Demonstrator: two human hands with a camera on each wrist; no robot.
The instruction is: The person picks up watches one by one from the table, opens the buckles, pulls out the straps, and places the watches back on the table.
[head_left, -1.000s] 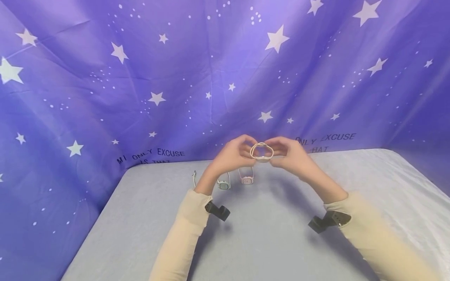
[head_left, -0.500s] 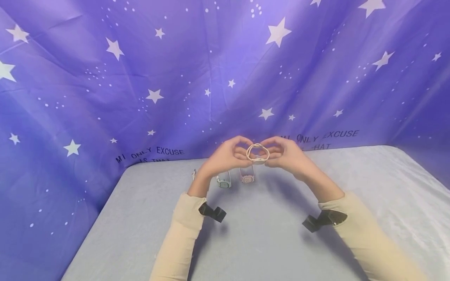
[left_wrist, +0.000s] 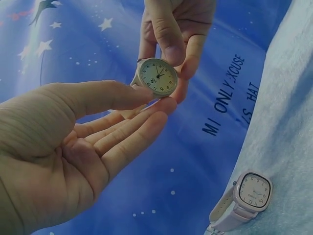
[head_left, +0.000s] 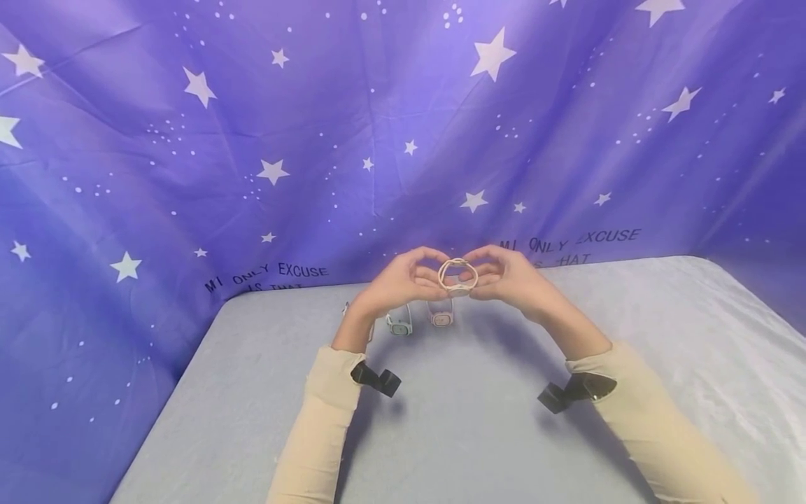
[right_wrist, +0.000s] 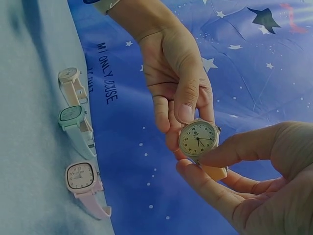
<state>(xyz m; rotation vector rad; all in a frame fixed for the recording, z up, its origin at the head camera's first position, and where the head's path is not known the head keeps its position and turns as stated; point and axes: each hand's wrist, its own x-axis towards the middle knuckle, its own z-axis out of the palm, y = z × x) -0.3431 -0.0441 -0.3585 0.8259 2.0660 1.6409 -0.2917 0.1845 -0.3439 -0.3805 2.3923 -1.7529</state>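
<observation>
A wristwatch (head_left: 462, 290) with a round pale dial and a cream strap is held up above the far part of the table, its strap forming a closed loop. My left hand (head_left: 403, 280) pinches one side of the case between thumb and fingers. On the opposite side my right hand (head_left: 513, 280) does the same, thumb at the case edge in the right wrist view. The dial (right_wrist: 197, 138) faces the wrist cameras, with dark numerals and hands showing. Much of the strap is hidden behind the fingers in both wrist views.
Near the table's far edge lies a row of watches: a pink square one (right_wrist: 80, 176), a green one (right_wrist: 72, 114) and a beige round one (right_wrist: 69, 74). The grey-blue cloth (head_left: 466, 420) covers the table. A purple star-print curtain (head_left: 378, 105) hangs behind it.
Both hands and the watch have shifted slightly left in the head view, which has moved a little too. The left forearm covers more of the leftmost watch. The grip on both sides stays.
</observation>
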